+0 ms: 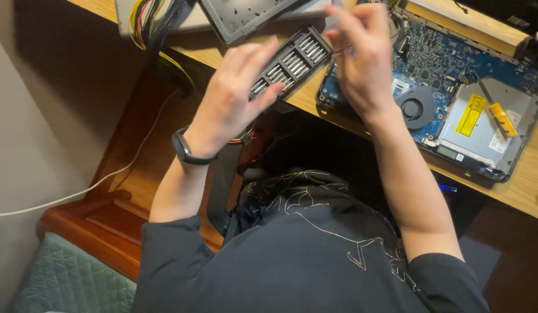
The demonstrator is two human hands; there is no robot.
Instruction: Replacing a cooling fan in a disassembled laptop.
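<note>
dark sleeves over a wooden tabletop (315, 101); opened laptop (454, 98) beside

left hand (234, 93) grasps black bit case (292, 61), steel bits in rows; right hand (361, 58) blurred, grip unclear

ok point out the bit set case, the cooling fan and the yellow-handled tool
bit set case (292, 61): head view, on its rows of bits
cooling fan (415, 108): head view, on its hub
yellow-handled tool (503, 119): head view, on its handle

Black bit case (292, 61) with silver bits; blue circuit board (437, 55) with a black fan (415, 108); grey disc drive (483, 124) bearing a yellow label (471, 114); yellow-handled tool (503, 119); light wooden desk (524, 185); black wristband (185, 148); yellow and black cables (156, 23).
</note>
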